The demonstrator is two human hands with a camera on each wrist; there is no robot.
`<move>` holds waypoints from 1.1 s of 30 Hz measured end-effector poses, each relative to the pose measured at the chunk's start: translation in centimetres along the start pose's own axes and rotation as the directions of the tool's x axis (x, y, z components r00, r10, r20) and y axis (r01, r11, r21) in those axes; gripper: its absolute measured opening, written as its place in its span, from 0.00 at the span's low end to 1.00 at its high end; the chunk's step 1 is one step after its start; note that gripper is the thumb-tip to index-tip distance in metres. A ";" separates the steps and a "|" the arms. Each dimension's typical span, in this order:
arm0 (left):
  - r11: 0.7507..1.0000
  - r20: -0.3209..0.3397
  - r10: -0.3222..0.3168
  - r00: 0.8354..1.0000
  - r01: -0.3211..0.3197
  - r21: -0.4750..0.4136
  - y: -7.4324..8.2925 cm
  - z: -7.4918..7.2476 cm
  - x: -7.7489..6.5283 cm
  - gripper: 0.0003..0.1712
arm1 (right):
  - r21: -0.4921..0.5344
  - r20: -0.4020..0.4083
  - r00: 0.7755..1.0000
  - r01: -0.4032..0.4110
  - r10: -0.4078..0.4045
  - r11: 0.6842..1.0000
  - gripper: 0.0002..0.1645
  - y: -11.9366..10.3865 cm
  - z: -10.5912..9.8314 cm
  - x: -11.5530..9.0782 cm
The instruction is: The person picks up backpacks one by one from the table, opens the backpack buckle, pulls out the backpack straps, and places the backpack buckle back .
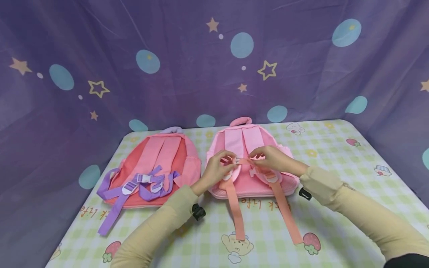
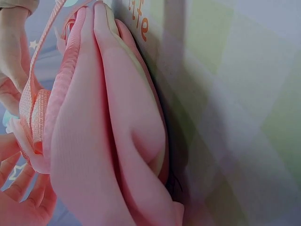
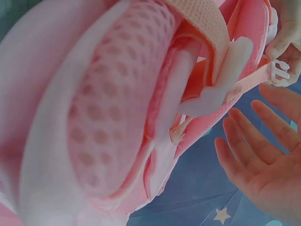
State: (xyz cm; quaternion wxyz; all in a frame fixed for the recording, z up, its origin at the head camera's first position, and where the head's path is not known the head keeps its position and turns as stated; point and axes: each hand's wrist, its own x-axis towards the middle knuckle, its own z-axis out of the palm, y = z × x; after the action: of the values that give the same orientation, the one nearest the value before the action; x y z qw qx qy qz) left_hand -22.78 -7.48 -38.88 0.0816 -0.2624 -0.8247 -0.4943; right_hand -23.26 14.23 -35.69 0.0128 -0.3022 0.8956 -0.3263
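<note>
The pink backpack [image 1: 261, 190] lies with its shoulder straps facing up. Over its middle, my left hand [image 1: 219, 165] pinches a small white pronged buckle [image 3: 280, 71] at the end of a narrow orange strap [image 3: 249, 85]. From the other side, my right hand [image 1: 273, 159] holds that strap with thumb and fingertips, close to the buckle. In the right wrist view, the other right fingers [image 3: 254, 150] stay spread. A second white buckle piece [image 1: 253, 172] hangs below the right hand. Two wide orange straps [image 1: 236, 216] trail toward me.
On the left lies a coral-pink backpack [image 1: 184, 173] with purple straps [image 1: 115, 214] and its white chest buckle [image 1: 145, 178] fastened. A green checked cloth [image 1: 338, 208] covers the table. Behind it hangs a purple curtain [image 1: 187, 74] with stars and blue ovals.
</note>
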 end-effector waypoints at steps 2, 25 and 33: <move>1.000 0.004 0.002 1.000 -0.002 -0.002 0.0 0.0 0.0 0.14 | -0.001 0.001 1.000 0.009 -0.009 1.000 0.13 0.0 0.1 0.2; 1.000 0.011 -0.004 1.000 0.004 0.010 -0.4 0.1 0.3 0.14 | 0.100 0.117 0.992 0.036 -0.048 0.994 0.14 0.8 0.4 2.3; 0.999 0.010 -0.035 0.999 0.035 -0.031 0.4 0.0 0.1 0.14 | 0.133 0.100 0.995 0.001 -0.014 0.991 0.12 0.7 0.7 2.4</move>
State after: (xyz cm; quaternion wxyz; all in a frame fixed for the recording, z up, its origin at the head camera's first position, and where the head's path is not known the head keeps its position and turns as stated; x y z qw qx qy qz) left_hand -22.66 -7.29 -38.54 0.0648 -0.2516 -0.8218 -0.5071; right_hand -25.41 12.97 -36.20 0.0767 -0.3202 0.8689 -0.3697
